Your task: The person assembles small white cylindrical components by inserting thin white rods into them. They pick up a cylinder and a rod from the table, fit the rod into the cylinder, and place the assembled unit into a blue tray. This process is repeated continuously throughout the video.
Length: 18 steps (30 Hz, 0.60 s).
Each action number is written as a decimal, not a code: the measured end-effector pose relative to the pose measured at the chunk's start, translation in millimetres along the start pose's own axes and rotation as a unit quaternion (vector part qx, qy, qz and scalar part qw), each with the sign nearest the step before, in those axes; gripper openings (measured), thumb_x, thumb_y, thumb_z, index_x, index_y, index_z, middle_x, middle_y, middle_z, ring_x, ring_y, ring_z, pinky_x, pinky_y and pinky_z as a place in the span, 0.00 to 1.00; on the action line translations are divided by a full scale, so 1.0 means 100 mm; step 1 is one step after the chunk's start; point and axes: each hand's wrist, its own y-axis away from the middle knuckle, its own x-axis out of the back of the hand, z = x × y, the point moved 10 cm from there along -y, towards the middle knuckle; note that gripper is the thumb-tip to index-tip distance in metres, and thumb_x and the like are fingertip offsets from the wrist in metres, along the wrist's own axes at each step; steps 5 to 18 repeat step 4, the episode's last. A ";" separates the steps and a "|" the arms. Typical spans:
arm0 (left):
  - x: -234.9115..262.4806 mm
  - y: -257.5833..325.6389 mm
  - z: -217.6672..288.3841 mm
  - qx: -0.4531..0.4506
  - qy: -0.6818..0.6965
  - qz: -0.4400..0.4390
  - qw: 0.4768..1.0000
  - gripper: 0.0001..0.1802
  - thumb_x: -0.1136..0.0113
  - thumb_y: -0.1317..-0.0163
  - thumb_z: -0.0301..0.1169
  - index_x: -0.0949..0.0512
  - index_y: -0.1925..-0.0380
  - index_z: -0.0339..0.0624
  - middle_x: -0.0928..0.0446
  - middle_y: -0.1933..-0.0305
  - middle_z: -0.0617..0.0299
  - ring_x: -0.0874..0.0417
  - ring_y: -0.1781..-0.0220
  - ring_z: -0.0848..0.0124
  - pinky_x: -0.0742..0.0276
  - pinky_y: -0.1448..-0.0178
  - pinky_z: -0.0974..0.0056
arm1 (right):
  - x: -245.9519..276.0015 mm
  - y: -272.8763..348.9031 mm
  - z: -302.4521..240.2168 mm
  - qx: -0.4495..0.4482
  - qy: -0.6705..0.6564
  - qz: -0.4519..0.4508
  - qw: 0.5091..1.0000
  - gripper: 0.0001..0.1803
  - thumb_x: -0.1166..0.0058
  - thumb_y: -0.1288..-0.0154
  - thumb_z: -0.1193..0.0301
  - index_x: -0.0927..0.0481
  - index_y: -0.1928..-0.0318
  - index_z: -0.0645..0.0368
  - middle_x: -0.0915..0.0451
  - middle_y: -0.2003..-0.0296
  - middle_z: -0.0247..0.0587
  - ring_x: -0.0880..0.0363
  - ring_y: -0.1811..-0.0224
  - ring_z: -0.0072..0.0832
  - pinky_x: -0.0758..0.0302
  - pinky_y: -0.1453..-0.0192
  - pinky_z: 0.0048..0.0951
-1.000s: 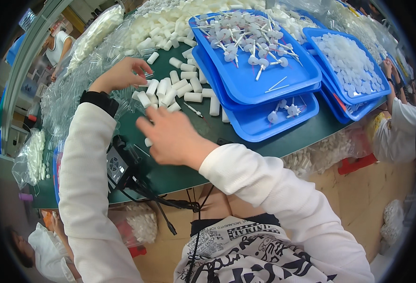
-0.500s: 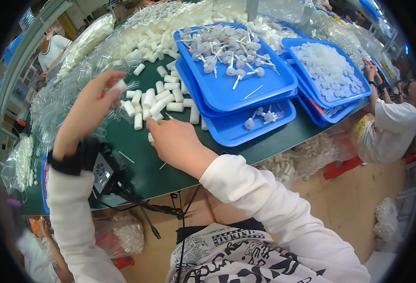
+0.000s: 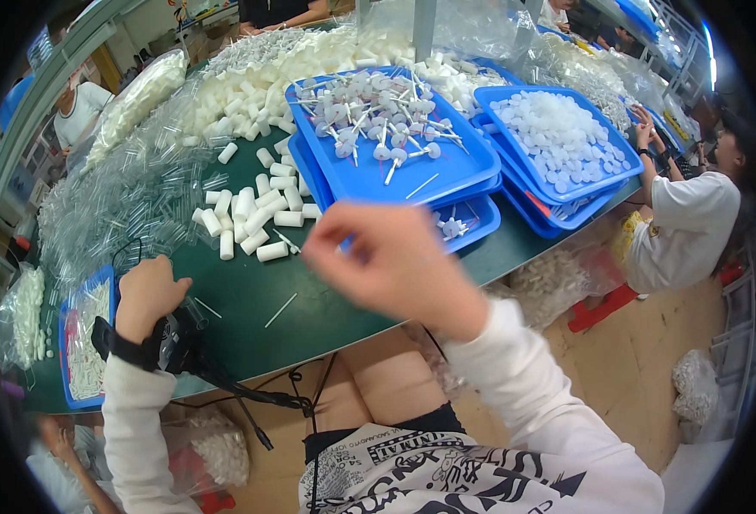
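Observation:
My left hand (image 3: 148, 294) is curled just behind a black device with cables (image 3: 181, 344). Its fingertips are hidden, and I cannot make out anything in them. Over the table, my right hand (image 3: 395, 265) is raised and smeared by motion, thumb and fingers drawn together in a pinch. Whatever it may hold is too blurred to name. Close to its fingertips, a short thin white stick (image 3: 286, 241) lies beside loose white foam-like cylinders (image 3: 245, 203). Two more thin sticks lie nearer me, one of them a pale stick (image 3: 280, 310).
Stacked blue trays (image 3: 446, 176) hold white discs on sticks; another blue tray (image 3: 605, 176) holds translucent white discs. Clear tubes (image 3: 121, 206) heap at the left, beyond a blue tray of small white pieces (image 3: 87, 347). A co-worker (image 3: 695, 214) sits at the right.
My left hand has come down and toward me from the cylinders, where it held a white cylinder, to the black device. The right hand has lifted and moved right. The view has shifted slightly.

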 end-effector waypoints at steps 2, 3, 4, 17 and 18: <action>-0.09 -0.10 0.05 0.006 -0.045 -0.056 0.997 0.26 0.36 0.51 0.43 0.24 0.58 0.36 0.20 0.62 0.46 0.19 0.57 0.52 0.23 0.55 0.55 | 0.57 -0.11 0.32 -0.060 -0.001 0.080 0.995 0.05 0.45 0.44 0.72 0.20 0.70 0.60 0.19 0.77 0.39 0.21 0.79 0.21 0.26 0.73 0.23; -0.12 -0.15 0.13 -0.003 -0.059 -0.081 0.995 0.27 0.35 0.52 0.44 0.24 0.56 0.37 0.20 0.60 0.46 0.19 0.57 0.52 0.23 0.54 0.55 | 0.90 -0.20 0.52 -0.044 0.021 0.111 0.993 0.04 0.45 0.44 0.73 0.19 0.70 0.59 0.18 0.76 0.38 0.20 0.77 0.21 0.24 0.70 0.22; -0.18 -0.20 0.17 -0.009 -0.073 -0.106 0.992 0.29 0.34 0.53 0.45 0.24 0.54 0.38 0.20 0.59 0.47 0.19 0.56 0.53 0.23 0.53 0.56 | 0.94 -0.20 0.50 -0.043 0.025 0.111 0.993 0.04 0.45 0.44 0.73 0.19 0.70 0.59 0.18 0.76 0.38 0.20 0.77 0.21 0.24 0.70 0.22; -0.18 -0.20 0.17 -0.009 -0.073 -0.106 0.992 0.29 0.34 0.53 0.45 0.24 0.54 0.38 0.20 0.59 0.47 0.19 0.56 0.53 0.23 0.53 0.56 | 0.94 -0.20 0.50 -0.043 0.025 0.111 0.993 0.04 0.45 0.44 0.73 0.19 0.70 0.59 0.18 0.76 0.38 0.20 0.77 0.21 0.24 0.70 0.22; -0.18 -0.20 0.17 -0.009 -0.073 -0.106 0.992 0.29 0.34 0.53 0.45 0.24 0.54 0.38 0.20 0.59 0.47 0.19 0.56 0.53 0.23 0.53 0.56 | 0.94 -0.20 0.50 -0.043 0.025 0.111 0.993 0.04 0.45 0.44 0.73 0.19 0.70 0.59 0.18 0.76 0.38 0.20 0.77 0.21 0.24 0.70 0.22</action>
